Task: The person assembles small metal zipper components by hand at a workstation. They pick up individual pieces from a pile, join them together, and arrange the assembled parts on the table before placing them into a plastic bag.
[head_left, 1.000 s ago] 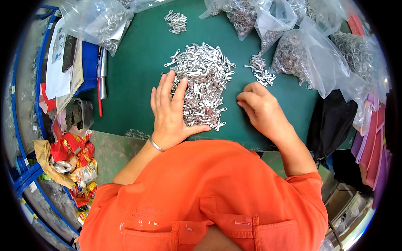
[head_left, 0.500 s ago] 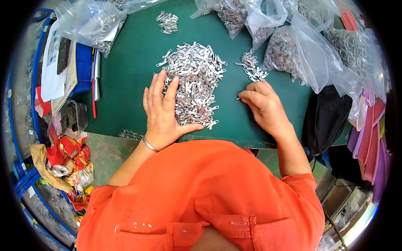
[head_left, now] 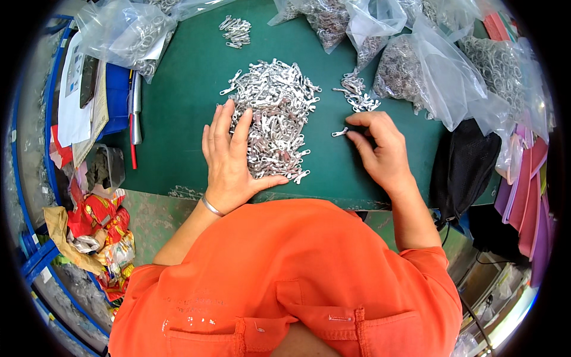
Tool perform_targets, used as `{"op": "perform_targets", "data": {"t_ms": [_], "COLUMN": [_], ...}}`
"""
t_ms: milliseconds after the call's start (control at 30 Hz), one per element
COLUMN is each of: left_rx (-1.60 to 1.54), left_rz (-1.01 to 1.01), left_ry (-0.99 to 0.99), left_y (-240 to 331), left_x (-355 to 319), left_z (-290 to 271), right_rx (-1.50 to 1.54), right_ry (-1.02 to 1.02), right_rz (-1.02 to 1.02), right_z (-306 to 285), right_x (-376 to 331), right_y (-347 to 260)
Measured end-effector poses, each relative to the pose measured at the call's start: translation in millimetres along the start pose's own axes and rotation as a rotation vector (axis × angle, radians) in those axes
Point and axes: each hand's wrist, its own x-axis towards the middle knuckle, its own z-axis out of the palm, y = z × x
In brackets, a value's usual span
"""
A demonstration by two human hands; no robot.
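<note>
Zipper pulls in a big silver heap lie on the middle of the green table, the largest loose mass on it. Along the far and right edges sit clear plastic bags of metal parts, with another bag at the far left. A black mesh pouch hangs off the right edge, and papers with a blue folder lie at the left. Nearer the far edge is a small separate cluster of pulls, and a second small cluster lies just right of the heap.

The left hand lies flat and wide, fingers spread, on the near left side of the heap, thumb along its near edge; a thin metal bangle circles the wrist. The right hand is nearly closed, its forefinger and thumb pinched on a single zipper pull just right of the heap and near the small cluster.

Judging from this, the step in hand seems to be sorting: one piece drawn from the heap while the other hand steadies it. The next move would likely call for carrying that piece a short way to the right-hand cluster and letting go without scattering its neighbours, while the flat hand keeps the heap from sliding.
</note>
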Motion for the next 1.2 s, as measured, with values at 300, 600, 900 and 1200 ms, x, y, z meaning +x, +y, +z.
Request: {"op": "perform_targets", "data": {"t_ms": [300,600,900,1200], "left_rx": [0.002,-0.021,-0.374,-1.766], "left_rz": [0.005,0.015,0.022,-0.43], "left_ry": [-0.002,-0.03,0.094,-0.409], "left_y": [-1,-3,-11,19], "left_x": [-1,-1,13,50], "left_z": [1,-4,-27,-43], "right_rx": [0.03,0.594,0.488,0.507], "right_ry": [0.043,0.185,0.158,-0.039], "right_rz": [0.036,0.157,-0.15,-0.451], "right_z": [6,2,5,21], "right_x": [-6,2,10,58], "right_y": [1,-6,-20,-70]}}
